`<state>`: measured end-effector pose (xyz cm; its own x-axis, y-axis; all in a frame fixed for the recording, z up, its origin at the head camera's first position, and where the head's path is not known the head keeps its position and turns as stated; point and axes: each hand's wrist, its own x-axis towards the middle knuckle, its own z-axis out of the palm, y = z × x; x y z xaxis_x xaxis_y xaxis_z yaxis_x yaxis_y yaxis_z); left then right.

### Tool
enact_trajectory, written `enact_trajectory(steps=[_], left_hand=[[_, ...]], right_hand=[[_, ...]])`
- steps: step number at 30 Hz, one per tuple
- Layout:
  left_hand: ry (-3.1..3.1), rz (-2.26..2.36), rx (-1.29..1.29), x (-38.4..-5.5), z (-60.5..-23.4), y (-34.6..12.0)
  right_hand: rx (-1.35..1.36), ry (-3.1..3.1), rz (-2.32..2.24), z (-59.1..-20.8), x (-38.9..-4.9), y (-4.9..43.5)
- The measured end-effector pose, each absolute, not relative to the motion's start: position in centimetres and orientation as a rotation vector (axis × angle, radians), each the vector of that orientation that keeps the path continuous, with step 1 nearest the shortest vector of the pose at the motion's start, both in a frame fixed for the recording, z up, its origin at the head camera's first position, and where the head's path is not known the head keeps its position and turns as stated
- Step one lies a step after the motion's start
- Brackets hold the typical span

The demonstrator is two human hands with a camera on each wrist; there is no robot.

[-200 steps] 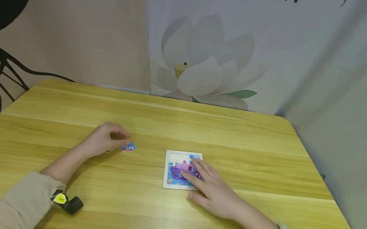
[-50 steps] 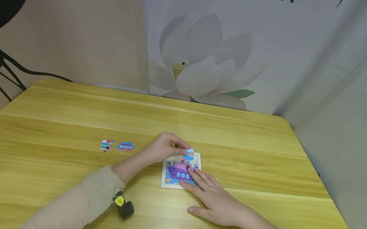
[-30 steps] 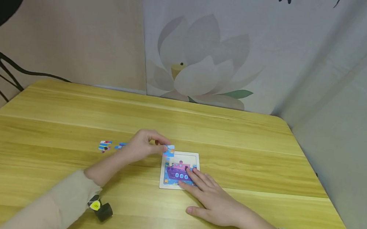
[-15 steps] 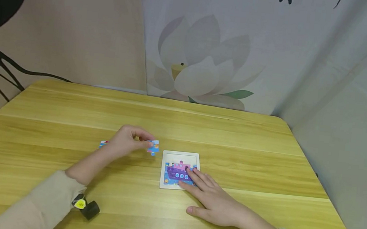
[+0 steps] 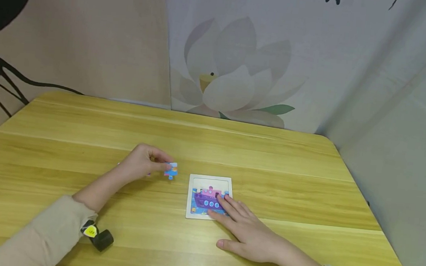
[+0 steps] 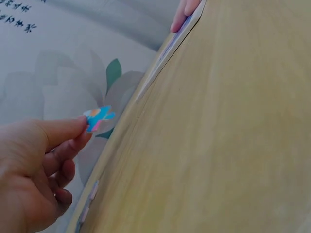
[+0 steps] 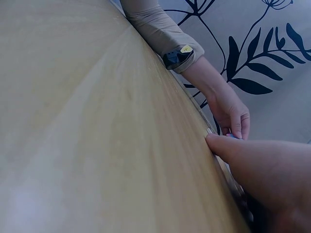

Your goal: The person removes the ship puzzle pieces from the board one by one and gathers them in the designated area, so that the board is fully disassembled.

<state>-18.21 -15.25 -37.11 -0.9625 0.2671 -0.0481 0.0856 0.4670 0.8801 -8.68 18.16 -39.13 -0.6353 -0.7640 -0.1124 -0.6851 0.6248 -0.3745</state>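
Observation:
My left hand (image 5: 138, 164) pinches a jigsaw piece (image 5: 171, 170), blue with an orange patch, between thumb and forefinger. The left wrist view shows this piece (image 6: 99, 118) upright at the fingertips, raised off the table. To its right lies a white-framed puzzle board (image 5: 189, 197) with a purple and pink ship picture (image 5: 206, 201) across its lower part; its upper part is bare white backing. My right hand (image 5: 251, 235) rests with spread, straight fingers on the board's right side, covering part of the ship. Behind my left hand, a loose piece (image 5: 149, 174) is almost hidden.
The wooden table (image 5: 290, 170) extends around the board, its far edge against a curtain with a lotus print (image 5: 237, 75). Low in the left wrist view, loose pieces (image 6: 88, 204) lie flat near my left hand. A black camera (image 5: 103, 240) is strapped to the left wrist.
My left hand was over the board's upper right corner, then moved left with the piece, off the board. The blue piece seen in that corner earlier is gone from there. My right hand stayed.

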Motion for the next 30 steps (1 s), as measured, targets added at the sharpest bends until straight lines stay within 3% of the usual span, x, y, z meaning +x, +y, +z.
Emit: enact_trajectory(steps=[30], left_hand=[[2.676,1.294,0.534,-19.3,-38.8,-16.2]], right_hand=[[-1.164,2.599,-0.431,-39.1,-8.7,18.2]])
